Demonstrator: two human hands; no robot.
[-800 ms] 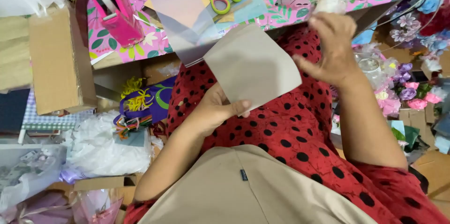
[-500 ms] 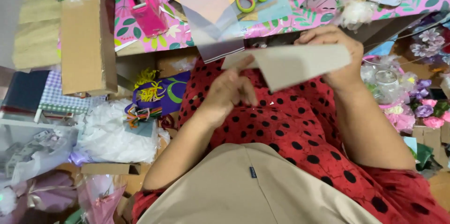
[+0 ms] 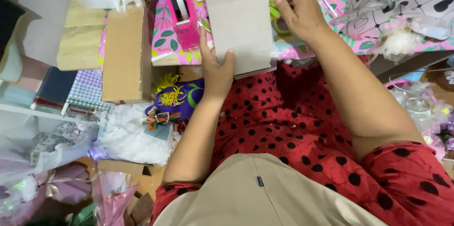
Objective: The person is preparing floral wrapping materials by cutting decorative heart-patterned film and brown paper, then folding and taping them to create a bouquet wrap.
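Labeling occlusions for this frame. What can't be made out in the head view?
- Scissors: only green handles show; the right hand and grey card sheet hide the blades.
- Grey card sheet: top cut off by the frame edge; its far side is unseen.
- Left hand: palm hidden behind the sheet.
- Pink tape dispenser: top cut off by the frame edge.

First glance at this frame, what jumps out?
A grey card sheet at top centre, gripped at its lower left edge by the left hand, the right hand at its upper right. Left of it stands a pink tape dispenser; a red black-dotted garment fills the middle.
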